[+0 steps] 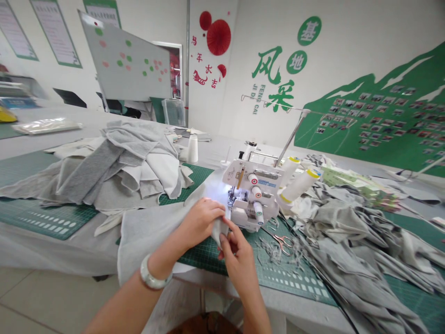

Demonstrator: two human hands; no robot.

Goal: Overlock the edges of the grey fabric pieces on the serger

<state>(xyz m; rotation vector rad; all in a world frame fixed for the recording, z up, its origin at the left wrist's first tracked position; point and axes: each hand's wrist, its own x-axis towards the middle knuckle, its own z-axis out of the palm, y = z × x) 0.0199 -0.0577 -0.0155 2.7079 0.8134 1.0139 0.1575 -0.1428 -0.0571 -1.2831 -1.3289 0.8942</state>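
A white overlock sewing machine (255, 197) stands on a green cutting mat (278, 273), its lamp lighting the needle area. A pale grey fabric piece (149, 232) lies in front of it and hangs over the table edge. My left hand (201, 220), with a pale bangle on the wrist, presses on the fabric's edge just left of the presser foot. My right hand (238, 257) pinches the same fabric edge from below, close to the machine's front.
A heap of grey and white cloth (132, 167) sits on the left. More grey cloth (351, 241) spreads on the right. Small scissors (282, 241) and thread scraps lie beside the machine. Thread cones (301, 183) stand behind it. A whiteboard (128, 65) leans at the back.
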